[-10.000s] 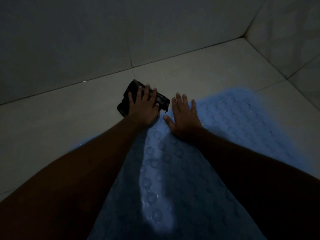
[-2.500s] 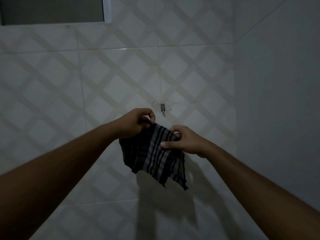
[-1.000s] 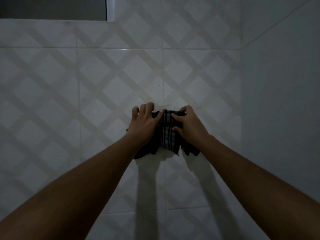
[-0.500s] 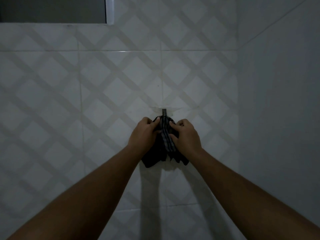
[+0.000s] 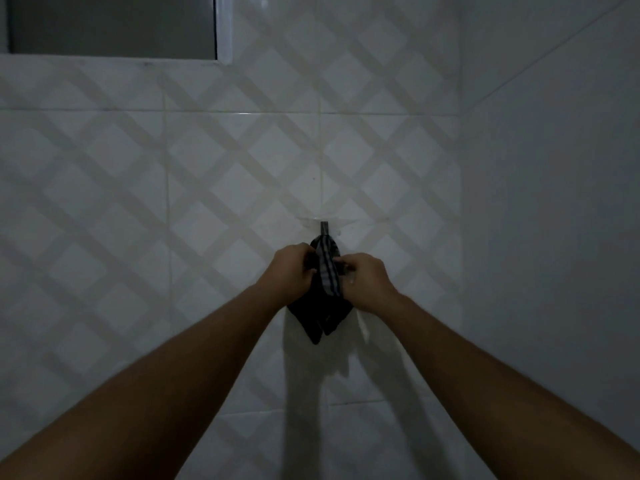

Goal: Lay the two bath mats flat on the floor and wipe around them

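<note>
The cloth (image 5: 325, 271) is dark with pale grey stripes. The wall tiles (image 5: 207, 188) are white, crossed by beige diagonal lattice bands.

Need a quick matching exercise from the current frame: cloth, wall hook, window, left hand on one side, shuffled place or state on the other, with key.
Things:
1. cloth
2. wall hook
3. window
4. left hand

Places or states:
A. top left corner of the view
B. bunched, dark with pale stripes, gripped between both hands
C. on the tiled wall, right above the cloth's top
D. gripping the cloth's left side

Pairs: 1-B, 2-C, 3-A, 4-D
</note>
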